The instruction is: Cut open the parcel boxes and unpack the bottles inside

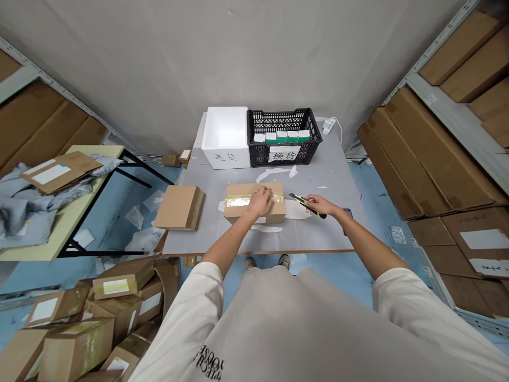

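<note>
A taped cardboard box [234,192] lies in front of me on the grey table. My left hand [261,201] rests palm down on its top, across the shiny tape, with the fingers slightly bent and not wrapped round it. Just right of the box, my right hand [318,205] is closed round a black and yellow box cutter [308,204]. The cutter's front end points left toward the box's right side, a short gap away. Part of the box top is hidden by my left hand.
Another cardboard box [177,204] sits at the table's left edge. Behind are a white foam bin [226,139] and a black crate [285,139] with several green-white boxes. A phone [347,213] lies by my right forearm. Parcels [79,339] pile up lower left; shelves [437,95] flank the right.
</note>
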`<move>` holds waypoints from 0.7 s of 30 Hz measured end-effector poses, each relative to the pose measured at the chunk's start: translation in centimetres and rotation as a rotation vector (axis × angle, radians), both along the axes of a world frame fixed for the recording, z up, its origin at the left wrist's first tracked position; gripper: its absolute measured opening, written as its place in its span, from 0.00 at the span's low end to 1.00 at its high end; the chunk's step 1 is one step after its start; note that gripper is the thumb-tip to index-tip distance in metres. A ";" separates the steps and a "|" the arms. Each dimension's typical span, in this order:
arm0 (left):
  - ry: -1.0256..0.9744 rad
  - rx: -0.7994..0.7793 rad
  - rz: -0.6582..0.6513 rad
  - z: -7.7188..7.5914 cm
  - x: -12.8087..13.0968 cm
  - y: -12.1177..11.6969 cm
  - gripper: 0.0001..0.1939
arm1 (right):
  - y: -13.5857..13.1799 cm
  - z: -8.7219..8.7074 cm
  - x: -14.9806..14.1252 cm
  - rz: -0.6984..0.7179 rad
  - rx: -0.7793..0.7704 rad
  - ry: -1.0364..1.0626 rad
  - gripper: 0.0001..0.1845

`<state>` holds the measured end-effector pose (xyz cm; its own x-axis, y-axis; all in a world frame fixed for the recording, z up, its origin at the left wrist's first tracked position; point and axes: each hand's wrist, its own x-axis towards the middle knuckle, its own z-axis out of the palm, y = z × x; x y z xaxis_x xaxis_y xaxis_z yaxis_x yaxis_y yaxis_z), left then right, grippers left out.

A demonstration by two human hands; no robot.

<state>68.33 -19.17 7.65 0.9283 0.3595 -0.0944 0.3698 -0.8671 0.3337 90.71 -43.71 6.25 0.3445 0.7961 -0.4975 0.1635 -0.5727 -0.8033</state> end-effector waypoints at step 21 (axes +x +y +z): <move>-0.073 0.157 0.036 -3.8 -0.3 1.1 0.33 | 2.2 0.7 -3.9 0.196 0.092 -0.797 0.20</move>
<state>68.01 -18.08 3.88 0.9168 0.3979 0.0324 0.3815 -0.8971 0.2227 86.80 -41.48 6.92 0.4168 0.9043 -0.0926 0.7944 -0.4119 -0.4465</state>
